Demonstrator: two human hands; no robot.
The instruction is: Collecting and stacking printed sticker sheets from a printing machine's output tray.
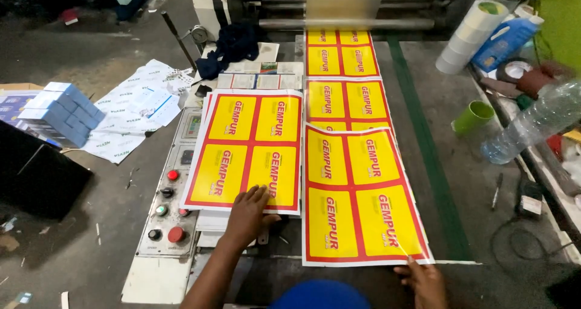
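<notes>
Down at six o'clock, the left hand (249, 212) is lying flat, fingers spread, pressing on the near edge of the stack of yellow-and-red printed sheets (248, 146). The right hand (423, 280) is pinching the near corner of the loose printed sheet (360, 194) at five o'clock, its palm partly cut off by the frame's bottom edge. Toward twelve, more sheets are emerging from the machine rollers (345, 6), blurred. A control panel (172, 188) is sitting at nine; a green cup (473, 117) is standing at two.

I see bright, even overhead light on the yellow sheets (357, 194); floor (72, 242) dim, bottle (532, 124) motion-blurred, edges bent by wide-angle distortion.
</notes>
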